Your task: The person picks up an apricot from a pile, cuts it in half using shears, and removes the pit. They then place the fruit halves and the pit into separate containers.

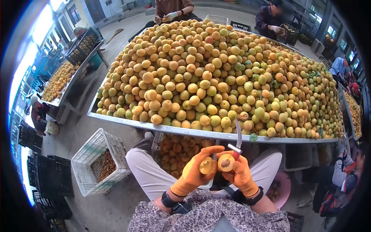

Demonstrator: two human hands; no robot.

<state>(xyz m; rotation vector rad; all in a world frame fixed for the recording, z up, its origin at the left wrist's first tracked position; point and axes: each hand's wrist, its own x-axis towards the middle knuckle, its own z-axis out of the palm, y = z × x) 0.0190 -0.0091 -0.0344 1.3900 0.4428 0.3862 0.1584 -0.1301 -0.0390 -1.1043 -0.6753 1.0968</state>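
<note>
Both my hands wear orange gloves and are held above my lap, close together. My left hand is closed on an apricot half, its hollow cut face turned up. In my right hand is the other apricot half, with the brown pit still in it. The same hand grips a knife with a red handle and a curved blade pointing up and away. Beyond the hands, a metal-edged table bears a large heap of whole apricots. Below its edge, between my knees, lie apricot pieces in a crate.
On the left stands a white crate with brown pits in its bottom. Black crates are stacked farther left. A pink basin sits right of my knee. Other people work around the table, one at the far side.
</note>
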